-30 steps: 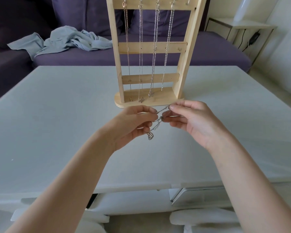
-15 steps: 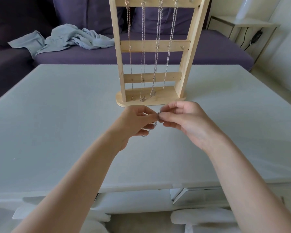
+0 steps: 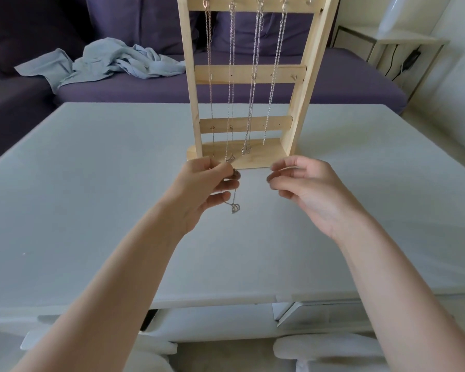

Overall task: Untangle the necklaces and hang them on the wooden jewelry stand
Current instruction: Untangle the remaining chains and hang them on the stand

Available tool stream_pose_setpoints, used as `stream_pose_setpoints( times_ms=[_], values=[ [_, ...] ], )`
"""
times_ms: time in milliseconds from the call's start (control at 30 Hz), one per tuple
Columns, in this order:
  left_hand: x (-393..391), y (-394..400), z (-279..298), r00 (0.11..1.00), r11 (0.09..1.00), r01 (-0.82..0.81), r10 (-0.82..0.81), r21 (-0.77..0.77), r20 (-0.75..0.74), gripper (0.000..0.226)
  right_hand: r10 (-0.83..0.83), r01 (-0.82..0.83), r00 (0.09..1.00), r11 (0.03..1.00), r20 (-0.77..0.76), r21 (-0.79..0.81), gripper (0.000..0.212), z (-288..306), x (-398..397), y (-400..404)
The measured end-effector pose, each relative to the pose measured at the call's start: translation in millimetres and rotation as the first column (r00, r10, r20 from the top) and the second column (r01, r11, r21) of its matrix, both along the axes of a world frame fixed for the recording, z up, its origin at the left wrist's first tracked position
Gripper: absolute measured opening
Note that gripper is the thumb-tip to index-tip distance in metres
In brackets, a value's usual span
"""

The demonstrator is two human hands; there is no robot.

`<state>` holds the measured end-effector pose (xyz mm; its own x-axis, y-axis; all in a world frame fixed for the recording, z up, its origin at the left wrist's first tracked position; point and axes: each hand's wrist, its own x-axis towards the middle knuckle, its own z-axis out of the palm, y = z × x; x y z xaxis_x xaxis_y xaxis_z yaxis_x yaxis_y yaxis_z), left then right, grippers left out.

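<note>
I am pinching a necklace [image 3: 234, 202] in my left hand [image 3: 202, 189], its chain mostly hidden behind the fingers, the pendant [image 3: 235, 208] dangling just above the bench [image 3: 91, 210]. My right hand [image 3: 304, 189] is hovering beside it, fingers loosely curled, grasping nothing I can make out. The stand [image 3: 246, 76] is standing just beyond both hands, its top cut off, four chains [image 3: 254, 76] hanging from it. Behind it, a crumpled blue cloth [image 3: 105, 63] is lying on a purple sofa [image 3: 333, 84].
</note>
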<state>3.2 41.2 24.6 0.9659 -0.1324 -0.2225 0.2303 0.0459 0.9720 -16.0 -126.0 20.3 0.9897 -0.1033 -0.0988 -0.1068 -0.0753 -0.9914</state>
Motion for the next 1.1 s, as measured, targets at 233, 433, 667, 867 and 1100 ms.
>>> stream_pose_setpoints(
  times_ms=[233, 433, 667, 867, 1100],
  values=[
    [-7, -10, -2, 0.98, 0.978, 0.182, -0.189, 0.099, 0.059, 0.012, 0.232, -0.214, 0.965, 0.967, -0.124, 0.139, 0.021, -3, -4, 10],
    [-3, -12, -7, 0.976, 0.978, 0.063, -0.102, 0.199, 0.192, 0.012, 0.122, -0.11, 0.983, 0.99, -0.136, 0.091, 0.009, 1, -3, 9],
    [-1, -22, -12, 0.932, 0.931, 0.11, -0.218, 0.347, 0.289, 0.014, -0.086, 0.104, 0.992, 0.973, -0.098, 0.204, 0.02, 4, 0, 7],
    [-1, -26, -11, 0.945, 0.943, 0.111, -0.198, 0.314, 0.261, 0.013, -0.141, 0.15, 0.988, 0.96, -0.057, 0.235, 0.014, 4, 1, 3],
    [-1, -25, -7, 0.976, 0.981, 0.045, -0.083, 0.189, 0.202, 0.014, -0.035, 0.05, 0.998, 0.948, -0.053, 0.313, 0.022, 7, 1, 2]
  ],
)
